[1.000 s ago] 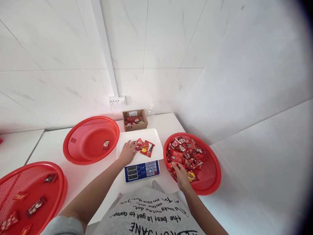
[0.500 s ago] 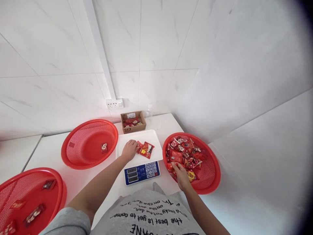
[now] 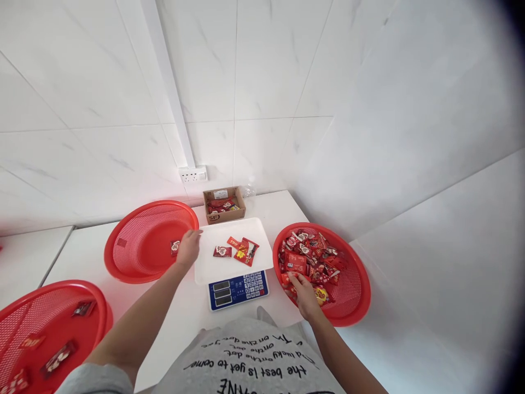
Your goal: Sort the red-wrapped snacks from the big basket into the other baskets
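My left hand (image 3: 190,249) is over the right rim of an upright red mesh basket (image 3: 118,265), beside the white scale tray (image 3: 209,272). Its fingers point away from me, slightly apart, with nothing visible in them. On the tray lie a dark red snack packet (image 3: 222,251), a small orange-red packet (image 3: 233,241) and a larger red packet with a yellow patch (image 3: 246,253). My right hand (image 3: 304,294) reaches into the right red basket (image 3: 361,290), closed on a red snack packet (image 3: 290,278) at its near left side. Many similar packets surround it.
The blue scale panel (image 3: 238,291) faces me below the tray. Behind stands a cardboard box (image 3: 225,218) of packets, with a clear plastic bottle (image 3: 249,190) beside it. Another red basket (image 3: 102,317) with several packets sits at near left. A socket (image 3: 193,174) is on the tiled wall.
My left hand has let go of the dark red packet on the tray and moved left to the basket's rim. My right hand has stayed in the right basket.
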Demonstrator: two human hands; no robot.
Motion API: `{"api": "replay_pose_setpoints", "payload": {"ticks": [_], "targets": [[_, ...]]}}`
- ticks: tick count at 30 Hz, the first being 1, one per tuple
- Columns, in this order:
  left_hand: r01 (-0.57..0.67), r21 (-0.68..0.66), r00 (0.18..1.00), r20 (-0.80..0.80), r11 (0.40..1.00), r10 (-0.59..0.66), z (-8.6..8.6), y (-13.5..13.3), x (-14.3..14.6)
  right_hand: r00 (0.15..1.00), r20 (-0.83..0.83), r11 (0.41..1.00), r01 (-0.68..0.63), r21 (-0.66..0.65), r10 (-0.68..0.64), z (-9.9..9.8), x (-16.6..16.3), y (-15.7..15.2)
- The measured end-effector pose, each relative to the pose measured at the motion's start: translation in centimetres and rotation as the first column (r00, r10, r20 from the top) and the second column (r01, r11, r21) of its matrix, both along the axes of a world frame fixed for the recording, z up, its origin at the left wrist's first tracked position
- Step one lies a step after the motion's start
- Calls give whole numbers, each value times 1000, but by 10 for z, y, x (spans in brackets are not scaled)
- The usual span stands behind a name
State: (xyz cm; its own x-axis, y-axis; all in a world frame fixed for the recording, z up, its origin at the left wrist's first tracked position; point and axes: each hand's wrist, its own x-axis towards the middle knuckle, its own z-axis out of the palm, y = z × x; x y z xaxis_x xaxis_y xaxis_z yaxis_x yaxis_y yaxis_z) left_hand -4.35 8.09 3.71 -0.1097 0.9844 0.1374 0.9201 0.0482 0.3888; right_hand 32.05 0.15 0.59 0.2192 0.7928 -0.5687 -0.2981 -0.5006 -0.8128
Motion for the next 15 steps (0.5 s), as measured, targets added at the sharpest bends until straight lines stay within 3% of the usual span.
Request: {"api": "replay_pose_setpoints", "payload": {"ticks": [3, 5, 8, 11, 15], "targets": [[-101, 30, 994, -36, 994, 102, 13, -2, -29, 1000, 0, 1000, -8, -10, 8, 1, 0, 0], [-81, 23, 995, -55, 996, 82, 14, -5, -32, 1000, -3, 1000, 4, -23, -4, 2, -1, 0], [80, -40, 995, -50, 996, -81, 3, -11, -11, 1000, 1, 1000, 4, -26, -4, 3, 0, 1], [262, -120, 964, -10, 958, -265, -15, -17, 26, 1000, -5, 1000, 11, -27, -12, 3, 0, 1], [387, -198, 921, 41, 900, -387, -25, -19, 59, 1000, 7, 1000, 8, -22, -8, 4, -1, 1]]}}
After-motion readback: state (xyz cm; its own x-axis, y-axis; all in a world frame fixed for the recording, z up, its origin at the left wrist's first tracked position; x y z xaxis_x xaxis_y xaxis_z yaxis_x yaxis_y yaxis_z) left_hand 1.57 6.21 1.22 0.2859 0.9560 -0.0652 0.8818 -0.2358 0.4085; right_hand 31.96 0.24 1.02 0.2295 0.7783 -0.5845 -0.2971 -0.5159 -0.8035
